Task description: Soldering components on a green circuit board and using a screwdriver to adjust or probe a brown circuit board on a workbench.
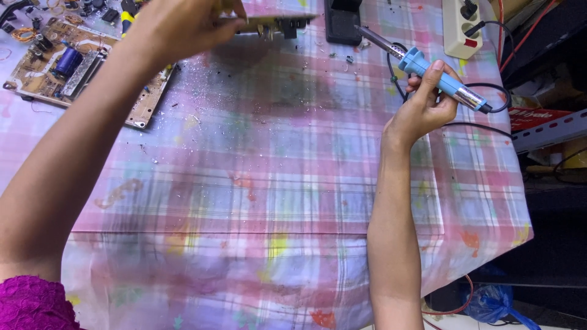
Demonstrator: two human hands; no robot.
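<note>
Head view is showing the right hand (422, 107) gripping a blue soldering iron (443, 78) at two o'clock, the left hand (183, 24) pinching a circuit board (278, 21) at twelve; the hot tip could scorch the tablecloth (275, 183).

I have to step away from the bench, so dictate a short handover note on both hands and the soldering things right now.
Right hand: gripping the blue soldering iron, tip raised above the plaid tablecloth, pointing up-left.
Left hand: holding a small circuit board by its edge, lifted at the far side of the table.
A larger circuit board lies far left; a power strip sits far right.
Done: solder flecks already litter the cloth.
Left: iron and held board are still apart.
</note>
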